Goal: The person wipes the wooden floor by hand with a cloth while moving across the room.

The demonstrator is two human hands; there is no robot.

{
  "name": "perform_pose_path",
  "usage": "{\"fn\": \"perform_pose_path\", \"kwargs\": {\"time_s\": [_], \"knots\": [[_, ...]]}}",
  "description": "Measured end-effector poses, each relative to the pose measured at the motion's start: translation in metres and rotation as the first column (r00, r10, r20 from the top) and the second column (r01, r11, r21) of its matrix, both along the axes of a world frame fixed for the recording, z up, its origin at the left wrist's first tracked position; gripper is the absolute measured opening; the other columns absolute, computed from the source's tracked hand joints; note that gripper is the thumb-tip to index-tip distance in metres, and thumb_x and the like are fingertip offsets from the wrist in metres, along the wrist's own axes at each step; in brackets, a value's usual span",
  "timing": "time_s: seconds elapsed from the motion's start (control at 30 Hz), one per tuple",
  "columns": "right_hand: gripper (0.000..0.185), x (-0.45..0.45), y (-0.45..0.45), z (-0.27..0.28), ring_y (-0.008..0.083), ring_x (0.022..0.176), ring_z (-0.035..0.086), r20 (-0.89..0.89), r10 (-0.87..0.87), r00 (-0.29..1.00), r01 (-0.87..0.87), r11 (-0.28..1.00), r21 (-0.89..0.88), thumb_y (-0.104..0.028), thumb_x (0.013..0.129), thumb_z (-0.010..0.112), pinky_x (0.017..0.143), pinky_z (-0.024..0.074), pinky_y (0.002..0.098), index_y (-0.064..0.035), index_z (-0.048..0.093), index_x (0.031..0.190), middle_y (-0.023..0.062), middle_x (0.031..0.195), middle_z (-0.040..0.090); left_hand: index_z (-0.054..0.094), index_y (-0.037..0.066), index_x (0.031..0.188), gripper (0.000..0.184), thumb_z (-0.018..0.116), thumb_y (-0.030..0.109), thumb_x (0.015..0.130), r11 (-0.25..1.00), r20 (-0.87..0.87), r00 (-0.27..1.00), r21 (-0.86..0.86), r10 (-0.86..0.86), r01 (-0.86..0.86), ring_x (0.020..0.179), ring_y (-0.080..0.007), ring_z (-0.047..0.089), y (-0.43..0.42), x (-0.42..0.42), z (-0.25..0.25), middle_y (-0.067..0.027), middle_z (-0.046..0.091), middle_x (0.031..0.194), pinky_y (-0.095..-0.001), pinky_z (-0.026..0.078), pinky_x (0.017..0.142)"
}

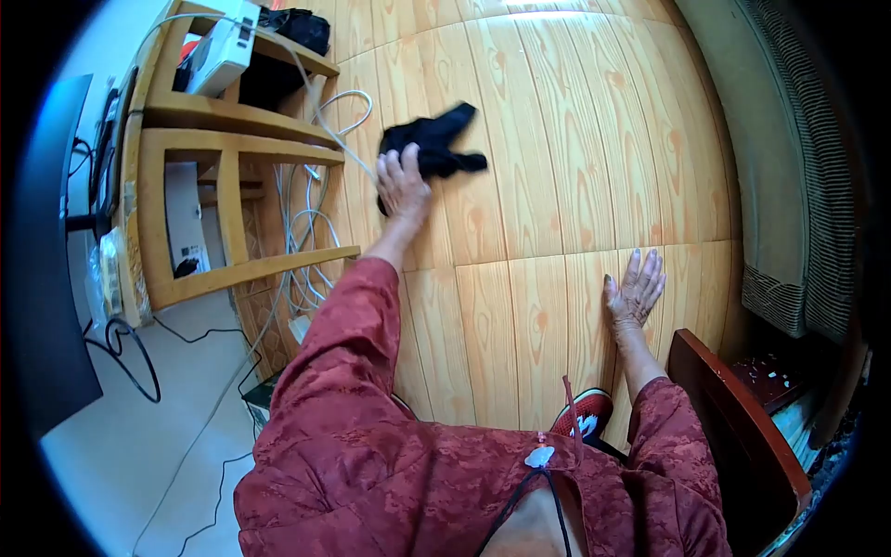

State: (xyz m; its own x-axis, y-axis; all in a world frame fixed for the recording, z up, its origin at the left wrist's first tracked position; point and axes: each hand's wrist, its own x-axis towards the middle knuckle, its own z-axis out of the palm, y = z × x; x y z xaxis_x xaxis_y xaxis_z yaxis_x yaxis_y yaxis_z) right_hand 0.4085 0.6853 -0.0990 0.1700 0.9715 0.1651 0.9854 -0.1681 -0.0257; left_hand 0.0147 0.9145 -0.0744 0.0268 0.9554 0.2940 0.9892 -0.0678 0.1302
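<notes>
Under and just beyond the left hand (404,190), a black cloth (429,137) on the wood-patterned floor (520,204); its nearer edge lies beneath the fingers, its two narrow ends spread away to the hand's right; fingers extended over the fabric, though whether they pinch it cannot be told. Well apart, to the right and nearer the body, the right hand (635,295): released, fingers spread, holding nothing; contact with the floor cannot be told. Left of the left hand, a wooden frame (241,144) and a pale cable (349,91), the latter passing close to the fingertips. Judged handling: light, limp and not fragile, apt to bunch or slide under a flat palm; best hold, a gathered fold at the thicker middle, clear of the cable.
</notes>
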Motion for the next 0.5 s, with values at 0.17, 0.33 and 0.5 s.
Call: {"fn": "perform_pose_path", "kwargs": {"time_s": [0.17, 0.33, 0.5], "knots": [[0.081, 0.001, -0.001, 0.0, 0.0395, 0.143, 0.02, -0.007, 0.016, 1.0, -0.016, 0.999, 0.038, -0.046, 0.083, 0.06, 0.114, 0.0166, 0.0575, -0.0084, 0.03, 0.148, 0.0223, 0.154, 0.023, 0.043, 0.021, 0.136, 0.053, 0.057, 0.016, 0.085, 0.98, -0.045, 0.985, -0.105, 0.165, -0.169, 0.129, -0.0424, 0.034, 0.105, -0.021, -0.012, -0.0158, 0.039, 0.138, -0.0568, 0.036, 0.103], [0.082, -0.001, -0.001, 0.005, 0.039, 0.143, 0.021, -0.053, -0.011, 0.999, 0.011, 1.0, 0.004, -0.047, 0.082, 0.061, 0.114, 0.0166, 0.0575, -0.0089, 0.03, 0.147, 0.0214, 0.154, 0.023, 0.048, 0.021, 0.133, 0.052, 0.064, 0.025, 0.084, 0.939, 0.163, 0.965, -0.313, 0.203, -0.144, 0.123, -0.0399, 0.043, 0.161, -0.033, 0.005, -0.0175, 0.046, 0.132, -0.0507, 0.04, 0.1], [0.081, -0.001, -0.001, 0.002, 0.0391, 0.143, 0.021, -0.039, -0.01, 0.999, 0.012, 0.999, 0.035, -0.048, 0.083, 0.061, 0.114, 0.0163, 0.0572, -0.0087, 0.031, 0.147, 0.021, 0.154, 0.023, 0.055, 0.005, 0.122, 0.044, 0.061, 0.01, 0.078, 0.995, 0.376, 0.921, 0.023, -0.102, 0.1, 0.105, -0.0411, 0.053, 0.092, 0.025, 0.036, -0.0203, 0.058, 0.11, -0.0488, 0.043, 0.092]]}}
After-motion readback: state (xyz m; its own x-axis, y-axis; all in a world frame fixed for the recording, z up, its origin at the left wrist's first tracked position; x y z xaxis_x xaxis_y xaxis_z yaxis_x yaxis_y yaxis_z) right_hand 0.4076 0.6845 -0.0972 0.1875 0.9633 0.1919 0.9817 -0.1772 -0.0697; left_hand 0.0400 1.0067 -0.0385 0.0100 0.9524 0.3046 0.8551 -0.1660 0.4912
